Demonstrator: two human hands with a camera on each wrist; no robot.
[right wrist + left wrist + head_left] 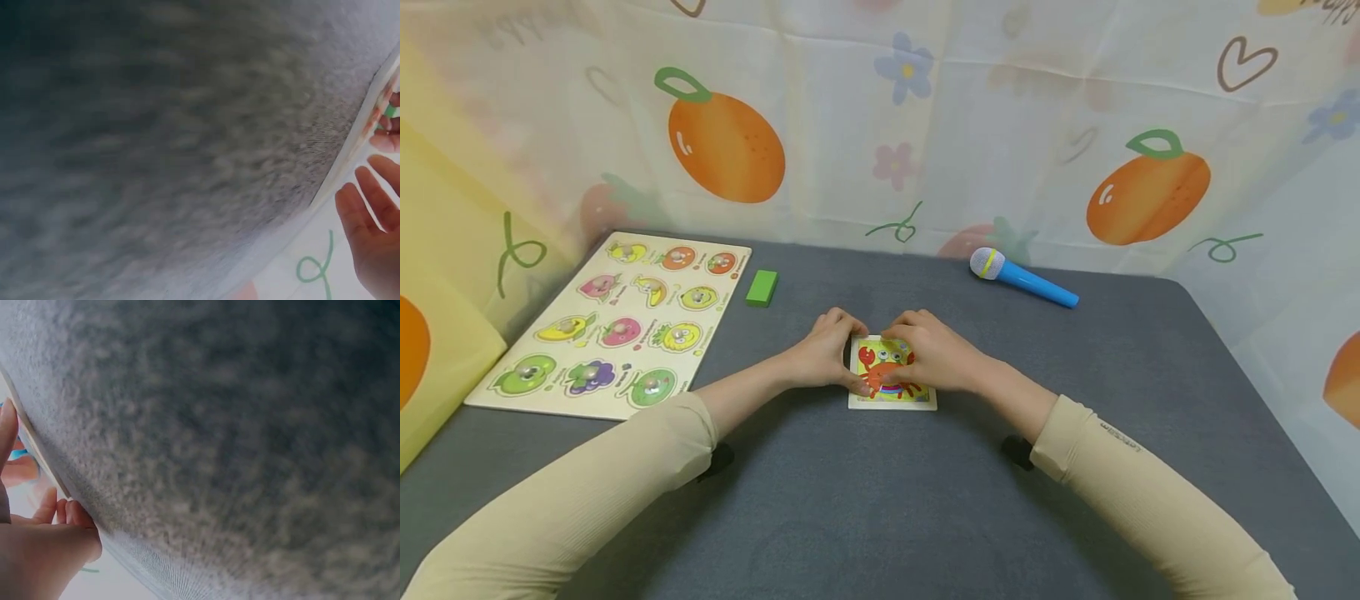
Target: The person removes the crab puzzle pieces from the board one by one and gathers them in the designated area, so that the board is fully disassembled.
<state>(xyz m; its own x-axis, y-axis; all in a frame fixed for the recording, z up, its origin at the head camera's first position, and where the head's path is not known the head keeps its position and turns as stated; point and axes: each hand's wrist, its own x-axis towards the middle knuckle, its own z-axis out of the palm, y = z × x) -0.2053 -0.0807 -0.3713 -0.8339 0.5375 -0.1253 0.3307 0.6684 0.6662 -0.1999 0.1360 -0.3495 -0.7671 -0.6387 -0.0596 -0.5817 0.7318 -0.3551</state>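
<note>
A small square crab puzzle (891,402) with a pale border lies flat on the dark table, showing a red crab on yellow. My left hand (823,354) grips its left side, thumb at the lower left and fingers around the upper left corner. In the left wrist view, the left hand's fingers (76,515) sit at the board's edge. My right hand (942,354) rests over the right half, its thumb on the crab's middle and fingertips by the top edge, hiding part of the picture. The right wrist view shows fairly straight right fingers (365,200) beside the board.
A wooden fruit peg board (580,325) lies at the left. Between it and the hands stands a green block (762,288). A blue toy microphone (1033,283) lies at the back right. Behind the table (880,517) hangs a printed curtain (835,142).
</note>
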